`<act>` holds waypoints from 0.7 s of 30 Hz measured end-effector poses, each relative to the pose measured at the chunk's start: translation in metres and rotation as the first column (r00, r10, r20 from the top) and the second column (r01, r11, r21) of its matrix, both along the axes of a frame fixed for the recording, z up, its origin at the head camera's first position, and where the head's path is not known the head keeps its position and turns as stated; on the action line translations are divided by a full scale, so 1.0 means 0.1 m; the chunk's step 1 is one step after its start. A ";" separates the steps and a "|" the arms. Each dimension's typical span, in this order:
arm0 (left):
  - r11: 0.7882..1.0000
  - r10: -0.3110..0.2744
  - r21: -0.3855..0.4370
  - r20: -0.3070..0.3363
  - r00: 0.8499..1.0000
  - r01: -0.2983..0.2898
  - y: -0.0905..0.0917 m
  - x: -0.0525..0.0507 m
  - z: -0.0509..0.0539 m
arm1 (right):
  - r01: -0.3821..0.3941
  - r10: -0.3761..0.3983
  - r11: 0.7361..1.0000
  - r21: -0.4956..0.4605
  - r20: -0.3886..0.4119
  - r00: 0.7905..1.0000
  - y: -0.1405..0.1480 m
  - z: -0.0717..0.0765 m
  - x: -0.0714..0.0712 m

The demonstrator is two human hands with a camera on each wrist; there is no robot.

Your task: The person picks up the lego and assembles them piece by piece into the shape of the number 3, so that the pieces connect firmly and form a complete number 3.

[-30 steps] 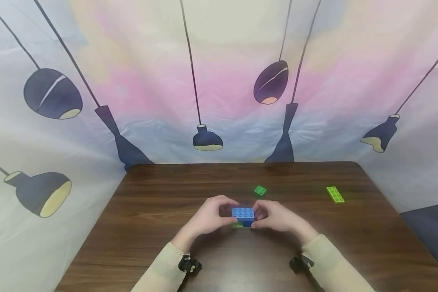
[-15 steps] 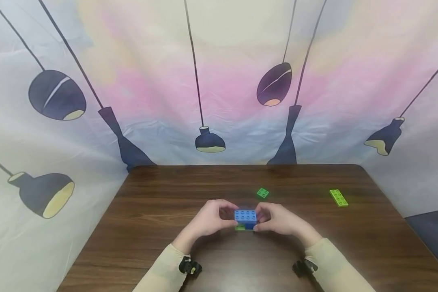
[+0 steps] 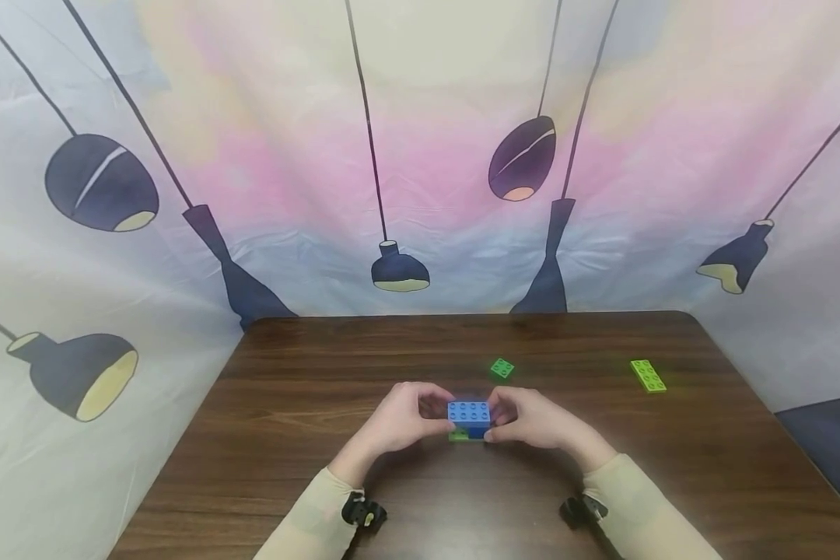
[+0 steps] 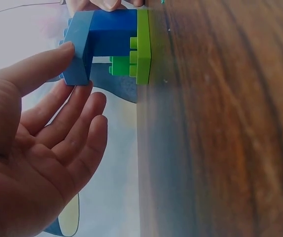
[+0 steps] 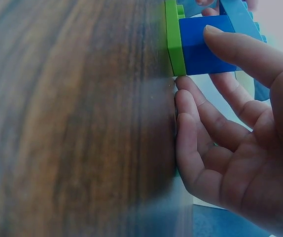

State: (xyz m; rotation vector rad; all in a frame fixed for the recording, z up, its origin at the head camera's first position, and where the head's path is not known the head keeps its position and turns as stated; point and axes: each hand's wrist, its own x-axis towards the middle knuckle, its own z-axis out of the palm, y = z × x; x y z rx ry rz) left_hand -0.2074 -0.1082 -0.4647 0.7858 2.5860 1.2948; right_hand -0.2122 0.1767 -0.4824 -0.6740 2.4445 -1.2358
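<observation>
In the head view a small stack of toy building bricks stands on the table between both hands. A light blue brick [image 3: 469, 411] lies on top of a dark blue brick [image 5: 195, 49], which sits on one end of a lime plate [image 4: 143, 49]. My left hand [image 3: 400, 420] pinches the light blue brick's overhanging end, thumb on one side and fingertips on the other. From the other end, my right hand [image 3: 532, 420] pinches the dark blue brick. A green piece [image 4: 122, 65] shows behind the lime plate's studs; I cannot tell whether it is joined.
A loose green square plate [image 3: 502, 368] lies just beyond the right hand. Farther right rests a longer lime plate [image 3: 648, 376]. The brown wooden table [image 3: 322, 350] ends at a cloth backdrop [image 3: 455, 171] printed with lamps. Both wrists wear black devices.
The head view shifts slightly. Both hands keep their hold on the stack, with no clear movement of bricks or fingers.
</observation>
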 end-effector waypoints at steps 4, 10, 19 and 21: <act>1.000 -0.003 -0.003 -0.005 1.000 0.003 0.01 0.00 0.00 | 0.001 -0.001 1.000 -0.001 -0.001 1.000 0.00 0.00 0.00; 1.000 0.002 -0.008 0.006 1.000 -0.002 0.01 0.00 0.00 | 0.001 -0.001 1.000 0.002 -0.001 1.000 0.01 -0.01 0.00; 1.000 -0.009 0.005 -0.005 1.000 0.009 0.01 0.00 0.00 | 0.001 -0.001 1.000 -0.002 0.000 1.000 0.00 0.00 0.00; 1.000 -0.010 0.006 -0.006 1.000 0.010 0.01 0.00 -0.01 | 0.001 -0.001 1.000 -0.004 -0.002 1.000 0.00 0.00 0.00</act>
